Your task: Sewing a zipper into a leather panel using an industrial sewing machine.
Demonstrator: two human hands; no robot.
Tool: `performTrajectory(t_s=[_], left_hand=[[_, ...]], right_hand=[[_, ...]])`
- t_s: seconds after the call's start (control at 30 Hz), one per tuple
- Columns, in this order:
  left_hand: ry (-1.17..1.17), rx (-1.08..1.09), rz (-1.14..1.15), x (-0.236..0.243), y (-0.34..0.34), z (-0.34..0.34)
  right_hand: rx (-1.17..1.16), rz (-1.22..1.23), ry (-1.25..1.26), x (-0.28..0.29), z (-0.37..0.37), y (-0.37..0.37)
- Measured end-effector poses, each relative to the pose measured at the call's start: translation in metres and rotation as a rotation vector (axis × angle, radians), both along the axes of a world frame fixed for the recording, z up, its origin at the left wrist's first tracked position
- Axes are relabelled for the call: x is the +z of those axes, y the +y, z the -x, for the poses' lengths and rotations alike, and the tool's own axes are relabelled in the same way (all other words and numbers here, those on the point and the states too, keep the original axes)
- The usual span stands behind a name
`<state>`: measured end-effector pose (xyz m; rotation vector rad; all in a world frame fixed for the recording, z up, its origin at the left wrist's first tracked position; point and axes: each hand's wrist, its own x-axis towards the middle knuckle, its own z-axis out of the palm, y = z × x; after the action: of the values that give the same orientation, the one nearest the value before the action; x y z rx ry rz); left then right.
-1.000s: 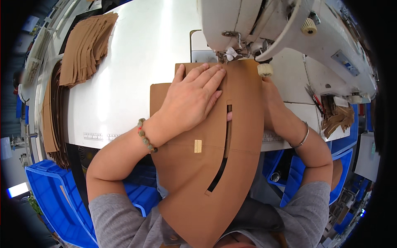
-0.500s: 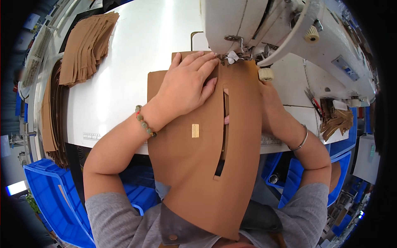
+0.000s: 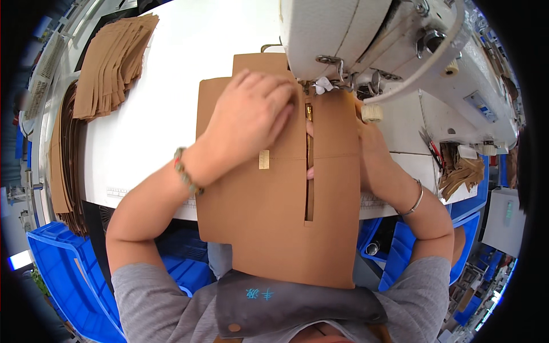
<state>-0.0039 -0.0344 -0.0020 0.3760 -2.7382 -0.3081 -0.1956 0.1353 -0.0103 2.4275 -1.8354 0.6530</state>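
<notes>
A brown flat panel with a long narrow slot lies under the sewing machine's needle area, its near end resting against my apron. In the slot shows a zipper with gold teeth. My left hand, blurred, hovers over the panel left of the slot with its fingers bent; whether it holds anything cannot be made out. My right hand is partly beneath the panel's right side. Its fingertips show through the slot, at the zipper. A small gold label sits on the panel.
The white sewing machine stands at the back right. Stacked brown pieces and a darker-edged pile lie at left. Scissors and brown scraps are at right. Blue bins stand below the table.
The panel has straightened and its near end has moved away from me. My left hand has lifted off the panel near the needle and come back, fingers bending. More gold zipper teeth show.
</notes>
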Motion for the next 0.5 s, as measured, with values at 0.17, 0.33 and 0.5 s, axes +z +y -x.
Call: performTrajectory(t_s=[0.17, 0.33, 0.5], left_hand=[[-0.057, -0.020, -0.026, -0.005, 0.028, -0.016], [-0.045, -0.011, 0.012, -0.009, 0.023, -0.012], [-0.022, -0.018, -0.016, -0.008, 0.023, -0.014]], right_hand=[[-0.004, -0.014, 0.020, -0.001, -0.001, 0.001], [-0.030, -0.062, 0.058, 0.001, -0.001, 0.001], [-0.032, -0.076, 0.089, 0.002, -0.001, 0.001]])
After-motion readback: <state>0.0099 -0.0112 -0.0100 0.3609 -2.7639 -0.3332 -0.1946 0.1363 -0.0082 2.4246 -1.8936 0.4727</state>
